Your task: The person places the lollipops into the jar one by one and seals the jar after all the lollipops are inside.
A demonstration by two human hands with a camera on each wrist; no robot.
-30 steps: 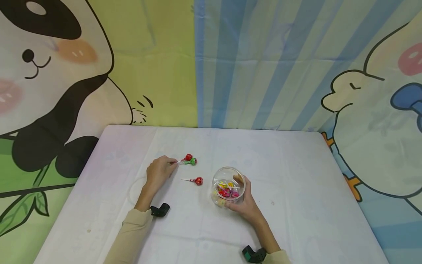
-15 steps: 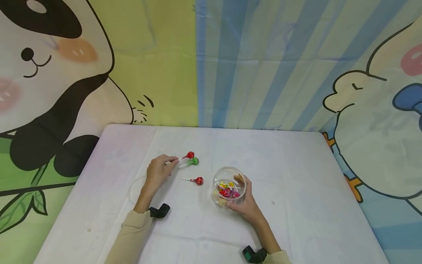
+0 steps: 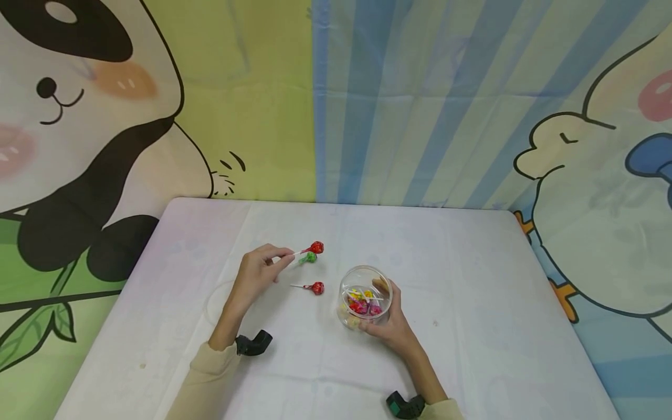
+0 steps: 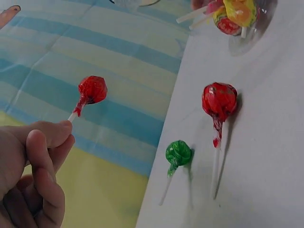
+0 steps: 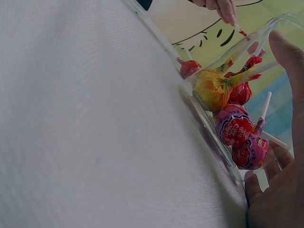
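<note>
My left hand (image 3: 257, 271) pinches a red-wrapped lollipop (image 4: 92, 89) by its white stick. In the left wrist view, that candy is up off the table. A green lollipop (image 4: 178, 153) lies below it, and another red lollipop (image 4: 219, 100) rests closer to the jar. With my right hand (image 3: 392, 326) I grip the side of a clear round jar (image 3: 342, 294), which stands uncovered on the table. Inside it are several lollipops in yellow, red and purple wrappers, such as the yellow one (image 5: 211, 90) in the right wrist view. The jar's far side partly hides my right fingers.
A faint clear ring (image 3: 207, 304), like a round lid, lies on the white tablecloth (image 3: 462, 280) beside my left wrist. Behind the table's far edge hangs a cartoon backdrop (image 3: 409, 105). A black wrist camera (image 3: 254, 343) sits on my left wrist.
My left hand has lifted the red lollipop from beside the green one and moved it slightly right. The green lollipop stays on the table. My right hand and the jar have not moved.
</note>
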